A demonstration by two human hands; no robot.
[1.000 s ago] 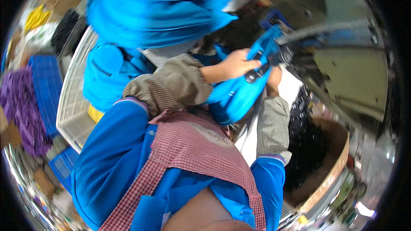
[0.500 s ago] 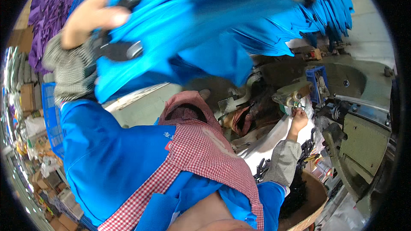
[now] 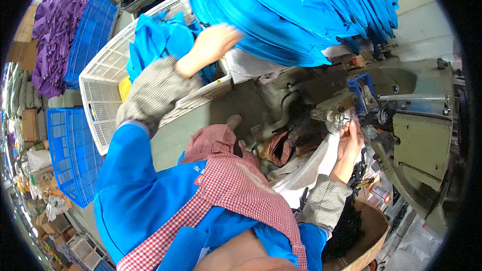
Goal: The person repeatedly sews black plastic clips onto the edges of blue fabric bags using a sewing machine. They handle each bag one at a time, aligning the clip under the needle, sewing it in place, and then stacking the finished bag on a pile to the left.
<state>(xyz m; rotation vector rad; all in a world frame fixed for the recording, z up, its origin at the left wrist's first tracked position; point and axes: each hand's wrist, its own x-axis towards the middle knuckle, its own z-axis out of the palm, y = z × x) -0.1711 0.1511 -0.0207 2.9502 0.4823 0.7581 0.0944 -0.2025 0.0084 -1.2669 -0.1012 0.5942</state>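
I see the left hand (image 3: 213,44), extended, apparently empty, above the right edge of the white crate (image 3: 94,95), blue fabric pieces (image 3: 166,37) inside. Floor (image 3: 168,146) shows along its near edge. Well right of it, the right hand (image 3: 350,143) curls at a metal fitting (image 3: 342,119); I can't tell its grip.

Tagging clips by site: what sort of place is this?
Probably a fabric-goods workshop: a large stack of bright-blue fabric pieces, a green-grey metal machine, and a white plastic mesh basket of blue cloth.
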